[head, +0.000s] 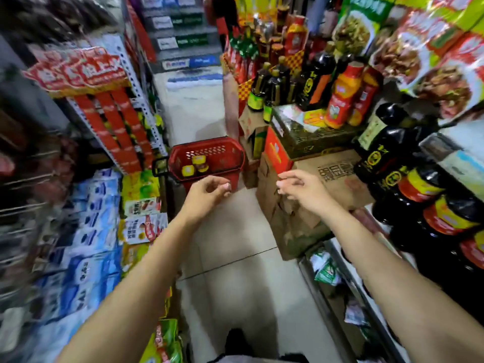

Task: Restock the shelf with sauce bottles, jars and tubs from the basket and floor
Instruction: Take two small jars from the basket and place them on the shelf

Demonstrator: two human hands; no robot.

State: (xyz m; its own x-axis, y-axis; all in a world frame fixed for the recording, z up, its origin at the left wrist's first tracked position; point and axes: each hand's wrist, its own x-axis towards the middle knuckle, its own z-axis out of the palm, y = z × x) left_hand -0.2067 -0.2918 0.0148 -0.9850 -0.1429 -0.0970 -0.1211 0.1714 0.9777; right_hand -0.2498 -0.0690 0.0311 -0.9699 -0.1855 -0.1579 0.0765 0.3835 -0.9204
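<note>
A red plastic basket [230, 155] stands on the aisle floor ahead of me, with two yellow-lidded jars [196, 166] inside it. My left hand [209, 191] hovers just in front of the basket, fingers loosely curled and holding nothing. My right hand [301, 188] is stretched out over the cardboard boxes [337, 174], fingers also loosely curled and empty. On the right shelf stand dark sauce bottles [385, 150] and jars with red and yellow labels [453, 216]. The whole view is blurred by motion.
Stacked cardboard boxes narrow the aisle on the right, topped with oil and sauce bottles [340, 98]. Shelves of packets [86, 231] line the left side. Pale tiled floor [235, 252] runs down the middle between them, past the basket.
</note>
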